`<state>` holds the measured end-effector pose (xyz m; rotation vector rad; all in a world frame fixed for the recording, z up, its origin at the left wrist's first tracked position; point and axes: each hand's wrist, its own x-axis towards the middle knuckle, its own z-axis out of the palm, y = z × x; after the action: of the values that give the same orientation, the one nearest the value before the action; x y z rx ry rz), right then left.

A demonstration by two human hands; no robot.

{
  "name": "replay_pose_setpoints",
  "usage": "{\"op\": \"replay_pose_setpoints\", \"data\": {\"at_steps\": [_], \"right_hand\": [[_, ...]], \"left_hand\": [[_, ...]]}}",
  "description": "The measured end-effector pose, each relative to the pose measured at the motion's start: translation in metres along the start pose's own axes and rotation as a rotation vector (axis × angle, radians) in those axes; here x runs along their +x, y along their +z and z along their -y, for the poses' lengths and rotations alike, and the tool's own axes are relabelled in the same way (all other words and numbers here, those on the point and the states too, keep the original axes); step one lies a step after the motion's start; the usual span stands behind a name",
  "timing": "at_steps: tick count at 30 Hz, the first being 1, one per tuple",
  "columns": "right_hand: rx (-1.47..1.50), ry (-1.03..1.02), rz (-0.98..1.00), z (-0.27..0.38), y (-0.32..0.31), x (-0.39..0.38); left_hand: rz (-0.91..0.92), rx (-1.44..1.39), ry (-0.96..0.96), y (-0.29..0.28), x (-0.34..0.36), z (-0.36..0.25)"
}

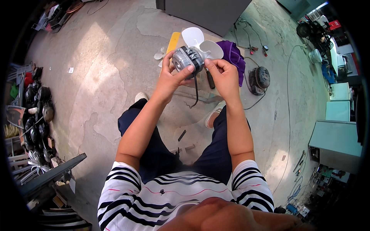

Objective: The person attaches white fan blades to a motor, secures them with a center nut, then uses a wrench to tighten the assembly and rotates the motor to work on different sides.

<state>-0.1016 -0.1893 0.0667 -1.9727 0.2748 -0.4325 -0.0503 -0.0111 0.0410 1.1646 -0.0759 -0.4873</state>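
In front of me, over a low work surface, my left hand (169,79) grips a small grey fan motor (183,60) by its rounded housing. White fan blades (192,37) are on the far side of the motor, and a black cord (197,92) hangs down from it. My right hand (226,79) is closed, thumb and forefinger pinching at the near right edge of the fan blades, close to the hub. The exact contact is partly hidden by the fingers. Just below, between my hands, is a dark-handled tool (210,80), probably a screwdriver.
A purple cloth (234,57), a yellow strip (173,41) and another white fan (158,55) lie around the motor. A dark round compressor (259,80) with a wire sits on the floor to the right. A grey cabinet (210,13) stands ahead; dark compressors (34,94) pile up at left.
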Motion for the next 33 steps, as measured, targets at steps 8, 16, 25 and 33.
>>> {"op": "replay_pose_setpoints", "data": {"at_steps": [8,16,25,33], "right_hand": [[-0.088,0.007,-0.086,-0.001,0.006,0.001],[-0.269,-0.223,-0.154,0.003,0.004,-0.001],[-0.387,-0.283,-0.205,0.009,0.007,-0.006],[-0.376,-0.3,-0.198,0.008,0.009,-0.006]], "left_hand": [[0.006,-0.047,0.021,0.002,0.002,0.016],[0.061,-0.106,0.004,0.002,0.002,0.014],[0.073,-0.136,-0.059,-0.001,0.003,0.017],[0.046,-0.114,-0.07,0.001,0.001,0.012]]}}
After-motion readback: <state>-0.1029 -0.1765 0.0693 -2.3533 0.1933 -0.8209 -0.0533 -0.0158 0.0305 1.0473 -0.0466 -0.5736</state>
